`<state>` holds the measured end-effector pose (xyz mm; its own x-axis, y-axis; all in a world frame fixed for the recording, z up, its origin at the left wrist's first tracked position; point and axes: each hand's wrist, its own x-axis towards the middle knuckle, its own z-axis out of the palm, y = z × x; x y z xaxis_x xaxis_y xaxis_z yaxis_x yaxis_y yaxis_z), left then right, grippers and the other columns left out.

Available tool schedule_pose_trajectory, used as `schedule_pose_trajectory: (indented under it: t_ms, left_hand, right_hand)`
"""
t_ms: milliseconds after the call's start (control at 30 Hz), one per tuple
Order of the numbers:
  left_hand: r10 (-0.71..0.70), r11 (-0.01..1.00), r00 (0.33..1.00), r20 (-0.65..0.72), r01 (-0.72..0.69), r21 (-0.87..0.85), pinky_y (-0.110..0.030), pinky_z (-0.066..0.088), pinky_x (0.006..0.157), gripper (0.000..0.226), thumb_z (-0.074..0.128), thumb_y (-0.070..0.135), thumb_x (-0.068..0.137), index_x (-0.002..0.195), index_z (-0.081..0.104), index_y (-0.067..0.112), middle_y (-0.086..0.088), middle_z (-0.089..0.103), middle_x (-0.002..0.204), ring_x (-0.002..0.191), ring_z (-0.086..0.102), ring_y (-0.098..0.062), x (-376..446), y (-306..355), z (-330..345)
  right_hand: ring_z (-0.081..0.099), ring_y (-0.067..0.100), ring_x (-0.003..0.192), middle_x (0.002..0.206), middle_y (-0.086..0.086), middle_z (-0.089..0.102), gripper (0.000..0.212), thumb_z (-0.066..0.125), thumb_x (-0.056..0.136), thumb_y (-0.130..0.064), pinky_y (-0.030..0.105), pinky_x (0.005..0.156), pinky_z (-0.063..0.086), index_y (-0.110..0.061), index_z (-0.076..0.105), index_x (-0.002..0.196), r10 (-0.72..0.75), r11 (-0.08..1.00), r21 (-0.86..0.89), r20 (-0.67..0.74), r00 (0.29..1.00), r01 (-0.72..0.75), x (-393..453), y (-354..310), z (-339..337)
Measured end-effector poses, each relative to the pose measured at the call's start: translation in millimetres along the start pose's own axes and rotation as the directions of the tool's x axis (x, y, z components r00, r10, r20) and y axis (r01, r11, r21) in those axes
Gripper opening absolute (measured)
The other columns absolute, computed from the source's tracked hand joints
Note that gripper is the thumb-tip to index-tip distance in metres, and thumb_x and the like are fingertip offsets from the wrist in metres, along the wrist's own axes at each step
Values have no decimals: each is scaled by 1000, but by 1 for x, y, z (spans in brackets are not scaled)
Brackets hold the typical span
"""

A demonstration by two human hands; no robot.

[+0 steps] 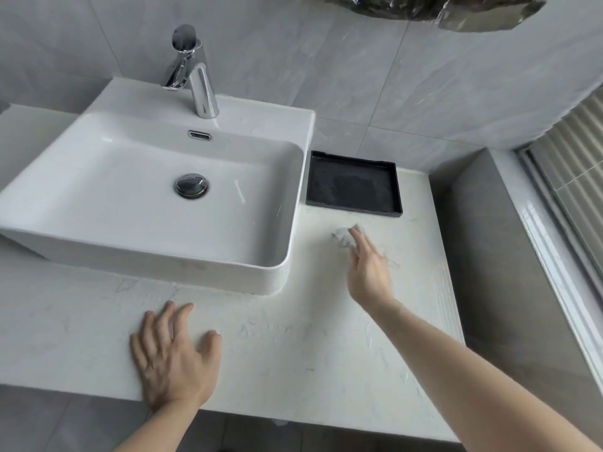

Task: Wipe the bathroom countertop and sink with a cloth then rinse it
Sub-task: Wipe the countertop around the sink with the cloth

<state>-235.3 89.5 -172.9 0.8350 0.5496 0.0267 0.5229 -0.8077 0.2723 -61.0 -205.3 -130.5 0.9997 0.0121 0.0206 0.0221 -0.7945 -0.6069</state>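
A white rectangular sink [287, 256] stands on the white marbled countertop [293, 347], with a chrome tap [199, 79] at its back and a chrome drain plug [192, 185] in the basin. My right hand [368, 269] lies to the right of the sink with straight fingers pressing a small pale cloth [341, 238] onto the counter; most of the cloth is hidden under the fingers. My left hand [173, 357] rests flat on the counter's front edge, fingers spread, holding nothing.
A black shallow tray [354, 184] sits on the counter behind my right hand, next to the sink's right wall. Grey tiled wall runs along the back. A grey ledge [489, 256] and a window frame [561, 256] bound the counter on the right.
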Motion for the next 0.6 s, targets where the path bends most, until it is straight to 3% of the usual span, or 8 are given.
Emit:
schedule_pose_trajectory:
  t_ms: [133,233,333,467,600]
  left_hand:
    - [-2,1000,1000,-10,2,-15,-54,12,125,68,48,55,75,138,49,29,0,40,158,153,21,-29,0,0,1]
    - [-2,1000,1000,-8,2,-5,-53,13,125,68,48,54,75,138,48,30,0,39,158,153,20,-28,0,-1,1]
    - [0,1000,1000,-5,0,1,-53,12,125,68,47,54,75,138,48,30,0,39,158,153,20,-29,0,-1,2]
    - [4,1000,1000,-11,-4,-4,-54,12,125,68,47,54,75,138,48,29,-1,39,158,153,20,-29,-1,-1,2]
    - [4,1000,1000,-5,-4,0,-54,12,125,69,46,55,76,139,48,28,-1,39,158,153,20,-30,0,-1,1]
  right_hand:
    - [0,26,161,175,-1,3,58,21,110,-23,49,129,3,-18,8,166,-41,985,-150,306,951,90,-22,-57,70]
    - [-14,24,160,174,-2,-12,66,23,106,-19,50,129,-6,-19,-5,166,-51,964,-232,312,949,128,-41,-48,78]
    - [-12,23,160,173,-3,-12,66,27,105,-17,46,129,-9,-22,4,167,-98,957,-235,284,954,168,-47,-15,57]
    - [-4,22,161,173,-4,-4,62,29,107,-18,47,129,-2,-22,11,167,89,957,-287,120,989,-51,-45,55,4]
    - [4,25,161,175,4,6,57,27,108,-16,53,129,9,-16,20,164,362,898,-256,-33,932,-358,-44,117,-58]
